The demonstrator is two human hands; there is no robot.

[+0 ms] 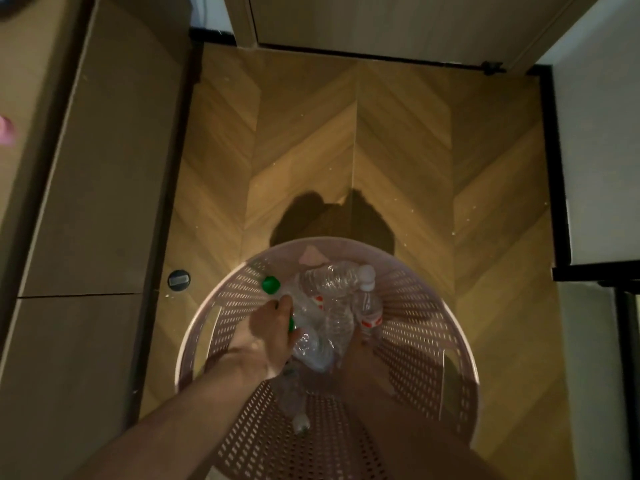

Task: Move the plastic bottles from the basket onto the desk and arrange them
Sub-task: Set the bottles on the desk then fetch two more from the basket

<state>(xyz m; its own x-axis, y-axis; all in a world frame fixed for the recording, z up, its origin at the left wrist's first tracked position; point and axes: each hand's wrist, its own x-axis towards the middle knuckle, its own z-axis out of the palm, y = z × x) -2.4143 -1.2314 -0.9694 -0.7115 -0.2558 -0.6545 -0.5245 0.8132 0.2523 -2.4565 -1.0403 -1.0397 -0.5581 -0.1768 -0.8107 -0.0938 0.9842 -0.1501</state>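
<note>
Both hands (273, 337) grip clear bottles (329, 282); red-white labels (370, 321) unreadable.

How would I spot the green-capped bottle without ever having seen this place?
Find the round pink perforated basket on the wooden floor. Inside lies a heap of clear plastic bottles; the green-capped bottle is at the heap's left edge, gripped by the left hand. Its bright green cap stands out from the white-capped bottles beside it.

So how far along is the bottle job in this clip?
Barely started. No bottle shows outside the pink basket. In hand: the left hand grips the green-capped bottle among the clear bottles; the right hand reaches in, its grip hidden in shadow. Left: lifting every bottle out and arranging them on the desk, which isn't clearly in view.
</note>
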